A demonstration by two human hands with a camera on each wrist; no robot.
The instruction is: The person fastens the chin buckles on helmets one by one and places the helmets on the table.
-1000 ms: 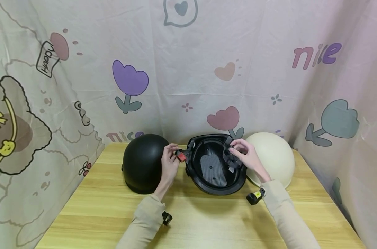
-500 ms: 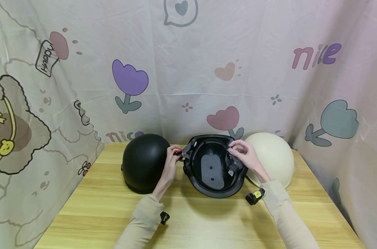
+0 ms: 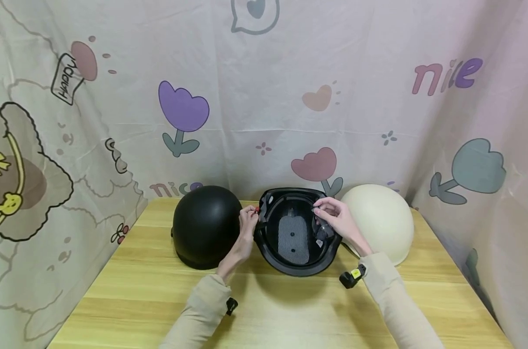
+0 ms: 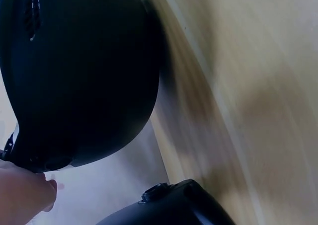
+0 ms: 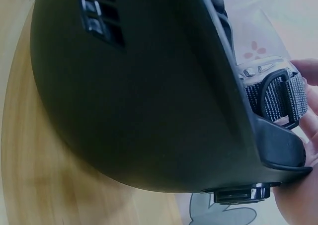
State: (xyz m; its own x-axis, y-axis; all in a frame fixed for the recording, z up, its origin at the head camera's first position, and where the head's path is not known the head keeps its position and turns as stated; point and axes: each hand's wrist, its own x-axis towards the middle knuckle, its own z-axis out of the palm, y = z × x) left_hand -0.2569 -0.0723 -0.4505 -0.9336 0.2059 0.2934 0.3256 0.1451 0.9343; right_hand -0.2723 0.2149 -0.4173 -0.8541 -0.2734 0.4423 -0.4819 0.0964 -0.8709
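Observation:
An upturned black helmet [image 3: 297, 270] sits mid-table, its hollow inside facing up and toward me. At its left rim my left hand [image 3: 246, 228] pinches a red buckle [image 3: 257, 210] on the chin strap; in the left wrist view, only part of that hand [image 4: 24, 194] shows below the shell [image 4: 82, 71]. My right hand [image 3: 341, 222] grips the dark strap by the right rim, its fingertips partly covering what they hold. Webbing with a black slider [image 5: 278, 98] appears beside the right fingers in the right wrist view.
Close on the left stands a second black helmet [image 3: 204, 232], dome up. A cream helmet [image 3: 383, 223] stands right behind my right hand. All rest on a wooden table [image 3: 281, 320] before a patterned curtain [image 3: 264, 97].
My left hand has moved right with the red buckle, from outside the helmet to its left rim. The right hand has shifted slightly left, still holding the strap; the helmet has shifted slightly left.

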